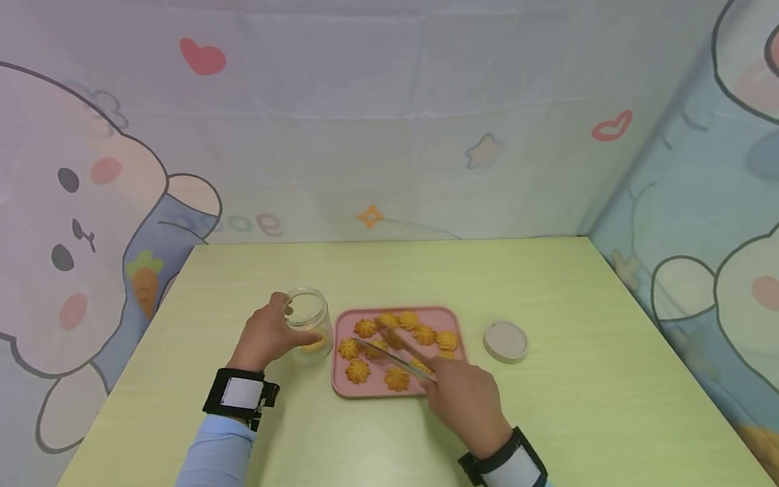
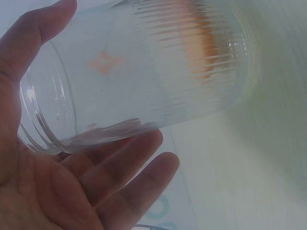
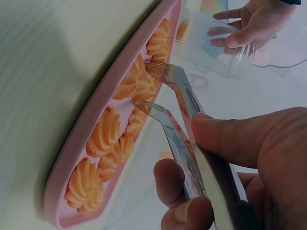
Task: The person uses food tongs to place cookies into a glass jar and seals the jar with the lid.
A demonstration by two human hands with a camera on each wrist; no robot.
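My left hand (image 1: 266,335) grips a clear glass jar (image 1: 308,312) near its mouth, thumb on one side and fingers on the other. The jar stands upright beside the tray, and a golden cookie (image 2: 199,48) lies at its bottom. With my right hand (image 1: 467,402) I hold metal tongs (image 3: 189,103) over a pink tray (image 1: 377,395). Several swirled butter cookies (image 1: 397,379) lie on that tray. The tong tips are spread apart by a cookie (image 3: 129,81) at the tray's left part; whether they squeeze it, I cannot tell.
A round whitish lid (image 1: 506,341) lies flat to the right of the tray. All of it rests on a pale yellow-green table (image 1: 584,419). A cartoon-printed cloth (image 1: 389,135) hangs behind the table and along its sides.
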